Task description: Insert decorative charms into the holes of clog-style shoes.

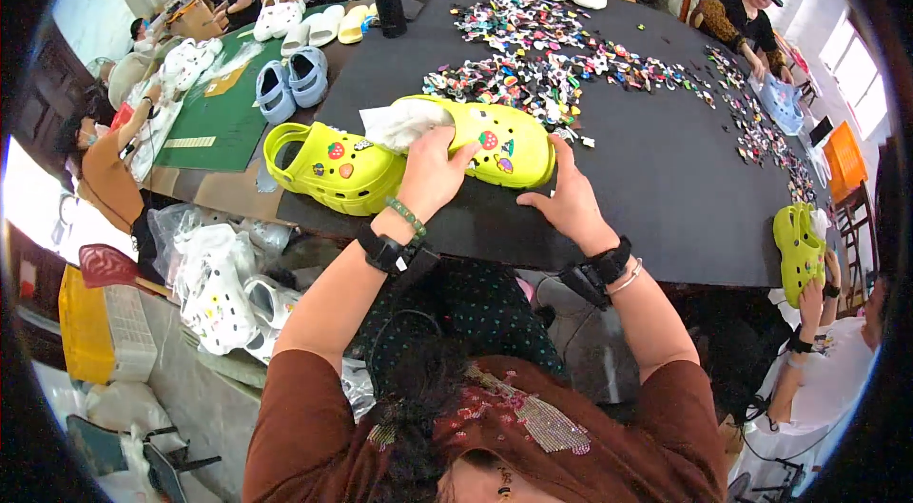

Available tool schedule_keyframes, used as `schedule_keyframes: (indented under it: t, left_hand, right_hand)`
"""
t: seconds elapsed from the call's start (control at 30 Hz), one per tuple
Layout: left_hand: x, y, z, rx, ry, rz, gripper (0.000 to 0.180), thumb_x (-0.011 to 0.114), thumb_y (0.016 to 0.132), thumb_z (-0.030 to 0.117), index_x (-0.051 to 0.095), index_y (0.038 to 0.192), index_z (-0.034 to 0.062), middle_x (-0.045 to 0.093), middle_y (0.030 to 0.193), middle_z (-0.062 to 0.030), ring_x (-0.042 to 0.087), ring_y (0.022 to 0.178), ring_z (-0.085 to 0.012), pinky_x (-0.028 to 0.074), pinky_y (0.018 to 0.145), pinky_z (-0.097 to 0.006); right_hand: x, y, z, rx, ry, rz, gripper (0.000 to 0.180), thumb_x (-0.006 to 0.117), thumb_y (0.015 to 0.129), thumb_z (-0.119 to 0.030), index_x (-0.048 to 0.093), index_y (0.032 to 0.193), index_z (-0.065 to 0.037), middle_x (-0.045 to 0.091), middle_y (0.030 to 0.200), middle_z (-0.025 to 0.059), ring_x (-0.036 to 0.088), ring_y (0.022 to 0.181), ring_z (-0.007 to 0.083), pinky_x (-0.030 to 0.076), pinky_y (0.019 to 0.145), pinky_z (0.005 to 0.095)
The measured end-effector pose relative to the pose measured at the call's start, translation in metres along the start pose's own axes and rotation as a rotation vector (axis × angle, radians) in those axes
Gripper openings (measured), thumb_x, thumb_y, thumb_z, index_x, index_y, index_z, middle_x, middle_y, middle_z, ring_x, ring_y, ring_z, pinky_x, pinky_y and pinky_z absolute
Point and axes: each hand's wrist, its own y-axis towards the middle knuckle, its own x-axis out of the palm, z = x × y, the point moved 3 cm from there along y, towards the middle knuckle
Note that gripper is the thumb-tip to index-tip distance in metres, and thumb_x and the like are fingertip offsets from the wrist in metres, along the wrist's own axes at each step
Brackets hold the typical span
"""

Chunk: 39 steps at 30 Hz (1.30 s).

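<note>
- Lime-yellow foam: two clogs lie side by side on the black table (pixel 647 170), near its front edge, the left clog (pixel 333 168) at about nine o'clock of the right clog (pixel 504 144).
- The left hand (pixel 430 172) rests between them, fingers (pixel 463 158) curled over the right clog's near rim, just below a wad of white tissue paper (pixel 399 121) stuffed in its opening.
- The right hand (pixel 568 201) lies flat against the right clog's toe end, fingers spread and pressed to the table, pinching nothing.
- The right clog's long axis runs nine to three o'clock, toe towards three; the left clog points roughly towards four, heel strap at nine.
- Both carry small coloured charms on top; a loose heap of charms (pixel 533 56) lies at twelve o'clock.
- Risk, as I judge it: the clogs sit close to the table edge, so a push could slide one off; a careless sweep might scatter the charm heap or snag the tissue out.
</note>
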Motion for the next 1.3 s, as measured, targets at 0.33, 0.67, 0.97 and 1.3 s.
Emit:
schedule_keyframes:
  t: [0.33, 0.67, 0.97, 1.3]
  left_hand:
    - [-0.049, 0.017, -0.021, -0.049, 0.555, 0.087, 0.041, 0.075, 0.074, 0.035, 0.067, 0.099, 0.0039, 0.060, 0.111, -0.0153, 0.044, 0.116, -0.0331, 0.033, 0.093, -0.051]
    - [-0.153, 0.014, -0.084, -0.427, 0.663, -0.013, 0.069, 0.067, 0.081, 0.050, 0.044, 0.135, 0.0142, 0.065, 0.106, -0.0237, 0.062, 0.098, -0.0393, 0.049, 0.083, -0.047]
    - [-0.114, 0.034, -0.092, -0.193, 0.255, -0.364, 0.076, 0.075, 0.076, 0.039, 0.044, 0.139, 0.0096, 0.062, 0.116, -0.0195, 0.062, 0.099, -0.0281, 0.050, 0.086, -0.037]
    - [-0.112, 0.058, -0.086, -0.440, 0.154, -0.483, 0.069, 0.078, 0.073, 0.025, 0.050, 0.132, 0.0005, 0.062, 0.117, -0.0211, 0.063, 0.103, -0.0304, 0.049, 0.091, -0.037]
  right_hand:
    - [0.051, 0.012, -0.037, 0.039, 0.049, -0.108, 0.072, 0.075, 0.079, -0.040, 0.037, 0.128, -0.003, 0.066, 0.085, 0.0285, 0.065, 0.080, 0.0466, 0.052, 0.068, 0.0511]
    - [0.069, 0.017, -0.037, -0.046, 0.046, -0.090, 0.069, 0.073, 0.081, -0.036, 0.039, 0.129, -0.001, 0.066, 0.082, 0.0284, 0.065, 0.078, 0.0457, 0.052, 0.066, 0.0493]
    - [0.106, 0.032, -0.055, -0.081, 0.150, -0.189, 0.064, 0.071, 0.084, -0.026, 0.038, 0.132, -0.001, 0.066, 0.089, 0.0293, 0.063, 0.084, 0.0474, 0.051, 0.073, 0.0502]
    - [0.081, -0.005, -0.034, -0.309, 0.018, -0.085, 0.038, 0.066, 0.086, -0.018, 0.053, 0.118, -0.003, 0.062, 0.114, 0.0191, 0.064, 0.092, 0.0397, 0.053, 0.078, 0.0456]
